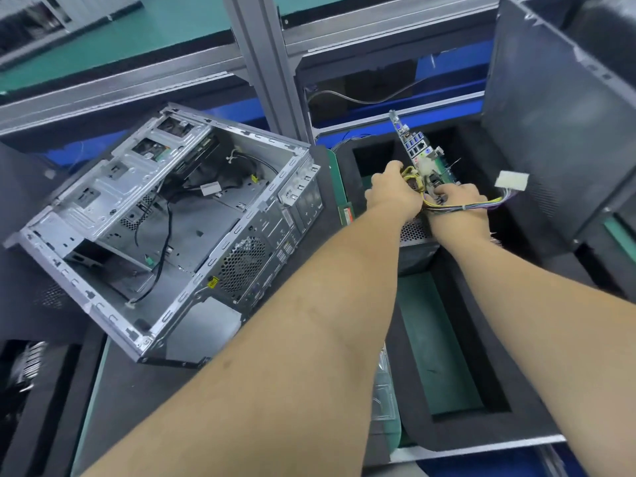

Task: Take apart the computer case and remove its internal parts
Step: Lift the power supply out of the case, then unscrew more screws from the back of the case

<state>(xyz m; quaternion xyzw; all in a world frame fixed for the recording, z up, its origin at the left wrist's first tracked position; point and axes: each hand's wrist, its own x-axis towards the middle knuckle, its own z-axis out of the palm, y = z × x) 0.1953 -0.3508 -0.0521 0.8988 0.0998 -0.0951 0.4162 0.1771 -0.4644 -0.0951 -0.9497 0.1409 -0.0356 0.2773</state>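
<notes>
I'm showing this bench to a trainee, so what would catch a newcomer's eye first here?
First, the two bare forearms reaching to centre right, where the left hand and right hand grip a green circuit board and its bundle of yellow and multicoloured wires. Next, the open, gutted silver metal computer case lying at the left on the dark bench, loose black cables inside.

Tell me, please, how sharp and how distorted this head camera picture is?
Head view: wide-angle bending curves the frame rails and stretches the forearms; the case is fairly sharp; the hands and cables look slightly soft; lighting is even, without strong glare.
</notes>
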